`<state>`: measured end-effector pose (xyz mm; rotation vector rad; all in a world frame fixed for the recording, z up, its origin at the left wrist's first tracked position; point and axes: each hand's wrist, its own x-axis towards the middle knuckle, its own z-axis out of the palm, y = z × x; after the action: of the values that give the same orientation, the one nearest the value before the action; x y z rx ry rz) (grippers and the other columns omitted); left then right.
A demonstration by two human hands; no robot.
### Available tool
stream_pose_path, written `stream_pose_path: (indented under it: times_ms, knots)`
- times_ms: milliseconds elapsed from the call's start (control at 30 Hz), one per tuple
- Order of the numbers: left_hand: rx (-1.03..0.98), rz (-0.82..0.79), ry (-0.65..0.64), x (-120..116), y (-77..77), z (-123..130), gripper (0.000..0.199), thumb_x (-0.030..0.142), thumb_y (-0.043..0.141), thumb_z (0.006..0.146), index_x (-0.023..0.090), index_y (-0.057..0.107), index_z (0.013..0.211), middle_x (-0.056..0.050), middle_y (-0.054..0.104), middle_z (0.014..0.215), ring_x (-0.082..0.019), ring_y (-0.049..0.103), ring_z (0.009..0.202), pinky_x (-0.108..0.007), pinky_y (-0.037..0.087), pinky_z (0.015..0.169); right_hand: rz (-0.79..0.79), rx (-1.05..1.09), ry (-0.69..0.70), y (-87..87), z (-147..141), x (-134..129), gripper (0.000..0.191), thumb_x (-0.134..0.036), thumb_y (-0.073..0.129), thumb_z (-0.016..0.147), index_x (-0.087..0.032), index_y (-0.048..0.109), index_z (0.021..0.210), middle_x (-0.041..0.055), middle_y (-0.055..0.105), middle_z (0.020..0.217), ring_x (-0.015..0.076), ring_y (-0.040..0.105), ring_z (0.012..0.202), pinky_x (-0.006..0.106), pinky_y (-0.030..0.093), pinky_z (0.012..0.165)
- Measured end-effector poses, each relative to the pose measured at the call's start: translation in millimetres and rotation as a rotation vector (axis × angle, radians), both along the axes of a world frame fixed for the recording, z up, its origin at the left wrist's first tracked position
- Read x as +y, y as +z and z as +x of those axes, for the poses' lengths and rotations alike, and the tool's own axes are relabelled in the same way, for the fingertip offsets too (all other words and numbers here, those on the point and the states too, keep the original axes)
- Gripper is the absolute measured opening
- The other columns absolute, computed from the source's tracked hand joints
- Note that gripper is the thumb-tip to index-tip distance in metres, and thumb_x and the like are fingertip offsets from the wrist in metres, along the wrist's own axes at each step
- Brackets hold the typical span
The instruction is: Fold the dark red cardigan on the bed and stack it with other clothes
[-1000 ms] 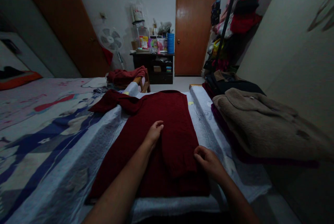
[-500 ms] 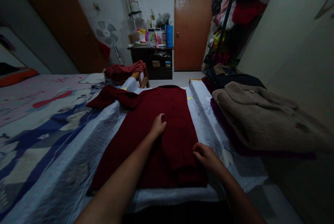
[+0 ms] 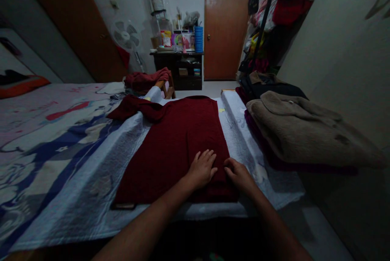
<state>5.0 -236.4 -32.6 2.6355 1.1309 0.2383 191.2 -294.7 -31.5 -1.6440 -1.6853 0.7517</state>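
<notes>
A red shirt covers the pale sheet, centre. Left hand lies flat; right hand curls at the hem's side, grip unclear. Fan, upper left.

The left hand, fingers now spread, is shifted to the frame's lower centre on the maroon garment.

Dark-red long-sleeved top: matt cloth, softly textured. Pale-blue cover: matt cloth, quilted look. Grey-brown coat: fuzzy, matt pile. Far door: smooth wood, faint gloss. Doorknob: shiny metal. Blue container: ribbed plastic.
</notes>
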Motion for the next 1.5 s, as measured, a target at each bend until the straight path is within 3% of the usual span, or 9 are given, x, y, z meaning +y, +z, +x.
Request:
stream_pose_path:
  times_ms: [233,500,600,767,900,1067,1233,1367,1500]
  knots:
    - [-0.039,0.062,-0.017,-7.5,3.7,0.1,0.05,0.043,0.034,0.098,0.021,0.041,0.142,-0.007,0.037,0.153,-0.023,0.024,0.144,-0.05,0.02,0.117,0.077,0.011,-0.05,3.6,-4.4,-6.8,0.017,-0.025,0.043,0.085,-0.021,0.056,0.096,0.004,0.068,0.091,0.0185,0.064,0.085,0.03,0.045,0.081]
    - [-0.029,0.056,-0.002,-16.4,-3.5,1.7,0.056,0.048,0.042,0.094,0.023,0.039,0.145,-0.007,0.034,0.155,-0.026,0.026,0.144,-0.051,0.018,0.117,-0.06,-0.278,0.015,8.3,-1.2,-5.2,0.02,-0.018,0.042,0.086,-0.02,0.06,0.094,0.0046,0.069,0.089,0.0181,0.064,0.083,0.027,0.042,0.076]
    - [-0.029,0.066,-0.006,-17.0,-3.8,2.5,0.057,0.048,0.043,0.093,0.024,0.038,0.145,-0.007,0.035,0.154,-0.027,0.026,0.143,-0.051,0.018,0.117,-0.061,-0.406,-0.032,23.7,-0.7,9.3,0.021,-0.019,0.043,0.088,-0.02,0.064,0.093,0.0059,0.07,0.089,0.0188,0.064,0.084,0.027,0.042,0.077]
    - [-0.028,0.089,0.021,-16.7,-9.2,3.9,0.057,0.048,0.045,0.092,0.017,0.043,0.14,-0.012,0.037,0.153,-0.027,0.027,0.143,-0.051,0.015,0.118,0.17,-0.411,-0.071,40.9,-11.8,59.9,0.036,-0.016,0.035,0.093,-0.018,0.062,0.116,0.0092,0.067,0.116,0.0182,0.061,0.106,0.028,0.04,0.095]
    - [-0.028,0.073,0.036,-16.7,-12.1,4.7,0.056,0.049,0.047,0.09,0.014,0.046,0.133,-0.016,0.041,0.148,-0.028,0.03,0.141,-0.051,0.016,0.118,0.176,-0.464,0.054,24.5,-19.8,104.1,0.043,-0.019,0.036,0.095,-0.015,0.049,0.136,0.0097,0.05,0.143,0.0205,0.04,0.135,0.036,0.03,0.11]
    - [-0.095,-0.002,0.028,-15.0,-2.6,0.5,0.049,0.048,0.052,0.088,0.017,0.05,0.127,-0.014,0.044,0.146,-0.028,0.035,0.138,-0.05,0.023,0.116,0.067,-0.59,0.078,-7.1,-18.3,120.3,0.049,-0.032,0.042,0.096,-0.014,0.043,0.141,0.0096,0.037,0.152,0.024,0.028,0.142,0.045,0.023,0.114]
    - [-0.202,-0.091,0.076,23.9,16.4,0.7,0.028,0.035,0.037,0.097,0.021,0.06,0.105,-0.007,0.066,0.113,-0.02,0.059,0.108,-0.037,0.045,0.097,0.083,-0.626,0.069,-14.6,-16.5,118.2,0.051,-0.035,0.04,0.096,-0.015,0.042,0.143,0.0081,0.035,0.153,0.0237,0.026,0.143,0.045,0.023,0.113]
    - [-0.228,0.089,0.201,83.8,20.3,10.6,0.034,0.021,0.037,0.093,0.018,0.056,0.121,-0.01,0.055,0.136,-0.02,0.045,0.13,-0.038,0.035,0.11,0.078,-0.626,0.074,-14.2,-17.6,118.1,0.051,-0.035,0.04,0.096,-0.016,0.041,0.144,0.0086,0.035,0.153,0.0238,0.026,0.143,0.045,0.022,0.114]
    - [-0.118,0.131,0.263,131.9,8.2,18.6,0.045,0.02,0.039,0.092,0.014,0.047,0.135,-0.014,0.043,0.149,-0.024,0.032,0.141,-0.044,0.027,0.115,0.035,-0.619,0.082,-7.5,-18.2,120.2,0.051,-0.033,0.044,0.094,-0.017,0.043,0.142,0.0106,0.036,0.152,0.0252,0.029,0.142,0.047,0.023,0.112]
